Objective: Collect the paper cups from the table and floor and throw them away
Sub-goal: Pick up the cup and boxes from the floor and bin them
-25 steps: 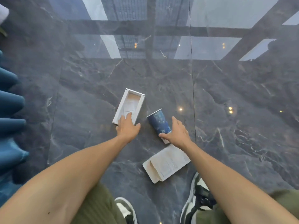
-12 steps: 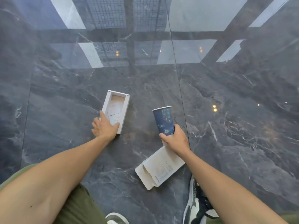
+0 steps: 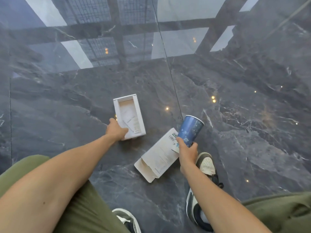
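Note:
A blue patterned paper cup (image 3: 190,130) is held off the dark marble floor, tilted with its mouth pointing up and to the right. My right hand (image 3: 186,150) grips it around the base. My left hand (image 3: 117,131) reaches down to the near left corner of an open white box tray (image 3: 129,116) lying on the floor, with the thumb over its near rim and the fingers along its left side.
A flat white cardboard sleeve (image 3: 158,157) lies on the floor between my hands, partly under my right hand. My two shoes (image 3: 204,163) (image 3: 127,219) and green trouser legs fill the bottom. The glossy floor (image 3: 244,132) stretches around.
My right hand has lifted the blue cup from lying on the floor and tipped it to the right. My left hand stays at the white box tray's near corner. The view shifted left.

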Motion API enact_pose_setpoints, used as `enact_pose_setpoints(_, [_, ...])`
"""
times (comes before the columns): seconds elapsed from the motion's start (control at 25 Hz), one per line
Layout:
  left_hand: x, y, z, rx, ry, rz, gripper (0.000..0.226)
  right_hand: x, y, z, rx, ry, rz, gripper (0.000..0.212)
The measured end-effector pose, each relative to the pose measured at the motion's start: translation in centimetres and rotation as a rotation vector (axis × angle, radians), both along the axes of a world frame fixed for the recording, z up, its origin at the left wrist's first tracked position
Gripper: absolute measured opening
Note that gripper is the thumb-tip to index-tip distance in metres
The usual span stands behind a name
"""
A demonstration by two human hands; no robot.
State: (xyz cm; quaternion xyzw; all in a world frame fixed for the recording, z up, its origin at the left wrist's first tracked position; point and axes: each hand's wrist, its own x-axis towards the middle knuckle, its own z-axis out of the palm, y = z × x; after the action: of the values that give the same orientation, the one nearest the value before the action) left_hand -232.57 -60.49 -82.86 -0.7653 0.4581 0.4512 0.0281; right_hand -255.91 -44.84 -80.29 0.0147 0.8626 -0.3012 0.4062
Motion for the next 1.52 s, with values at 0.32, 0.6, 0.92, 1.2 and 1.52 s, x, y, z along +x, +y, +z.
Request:
enact_pose_setpoints(0.32, [-2.2, 0.9, 2.1, 0.147, 0.417, -0.153, 0.021, 0.1, -3.9, -0.6, -0.244, -0.345, -0.185, 0.055])
enact_pose_setpoints(0.6, [-1.9, 3.6, 0.4, 0.225, 0.172, -0.456, 0.058, -0.3, -6.0, -0.7, -0.317, -0.605, -0.001, 0.044])
enact_pose_setpoints(0.92, [-4.3, 3.1, 0.0, 0.256, 0.265, -0.333, 0.074, -0.4, -5.8, -1.1, -0.380, -0.663, 0.068, 0.042])
enact_pose_setpoints(1.2, [-2.7, 3.4, 11.0, 0.160, 0.402, 0.052, 0.058, 0.3, -6.6, 9.5, -0.414, -0.735, 0.126, 0.034])
enact_pose_setpoints(1.52, [1.2, 10.7, 41.4, -0.012, 0.445, 0.354, 0.058, 4.8, -3.8, 39.1, -0.344, -0.755, 0.302, 0.044])
